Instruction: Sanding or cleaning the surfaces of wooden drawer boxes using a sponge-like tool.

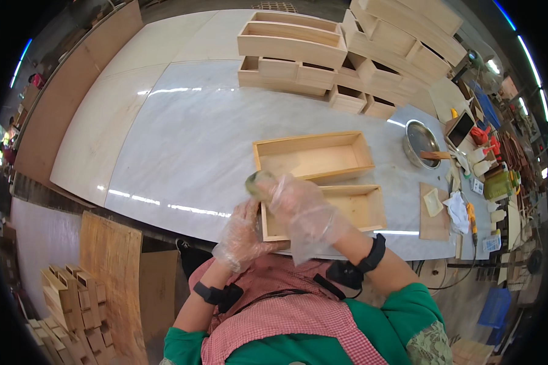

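Clear plastic gloves cover both hands. The left hand [242, 234] sits nearest the body, its fingers curled against the near left corner of a shallow wooden tray [329, 210], steadying it at the table edge. The right hand [301, 210] reaches across above that same corner, fingers closed around a small greenish pad [257, 181] that pokes out past the fingertips to the left. So the pad lies up and left of the right hand's fingers, just at the tray's left end wall, and the right hand is the one on it; the left hand is just below it, apart from the pad.

That tray runs long side left to right across the pale marble table [189, 152]. Just beyond it, touching or nearly so, lies a second open wooden tray [313, 155] with the same left-right long axis, slightly tilted. Further right stands a metal bowl [420, 143], and at the far edge a stack of wooden boxes [341, 55].
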The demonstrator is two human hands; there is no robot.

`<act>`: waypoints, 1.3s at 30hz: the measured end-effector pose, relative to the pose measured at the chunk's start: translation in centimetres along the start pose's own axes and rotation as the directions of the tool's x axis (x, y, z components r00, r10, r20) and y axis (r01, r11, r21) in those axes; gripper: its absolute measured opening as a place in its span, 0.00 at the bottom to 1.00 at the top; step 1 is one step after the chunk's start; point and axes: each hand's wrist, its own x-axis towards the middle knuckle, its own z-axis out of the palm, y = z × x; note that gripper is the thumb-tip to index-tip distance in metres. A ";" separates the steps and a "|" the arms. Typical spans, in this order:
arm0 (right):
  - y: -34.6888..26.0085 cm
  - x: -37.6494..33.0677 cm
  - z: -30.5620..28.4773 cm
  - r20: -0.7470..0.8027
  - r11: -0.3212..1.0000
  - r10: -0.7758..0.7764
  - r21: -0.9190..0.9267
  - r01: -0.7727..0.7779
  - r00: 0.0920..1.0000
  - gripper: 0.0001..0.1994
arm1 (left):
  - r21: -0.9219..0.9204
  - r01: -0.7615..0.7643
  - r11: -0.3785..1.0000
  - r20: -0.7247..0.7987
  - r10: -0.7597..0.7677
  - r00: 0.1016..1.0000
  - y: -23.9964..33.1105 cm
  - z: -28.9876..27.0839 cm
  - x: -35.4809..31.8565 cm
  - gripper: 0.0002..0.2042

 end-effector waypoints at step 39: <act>0.8 -12.1 -3.2 0.305 0.755 0.538 0.239 -0.610 0.786 0.12 | 0.055 -0.459 0.887 -0.010 0.460 0.888 3.8 3.0 2.9 0.40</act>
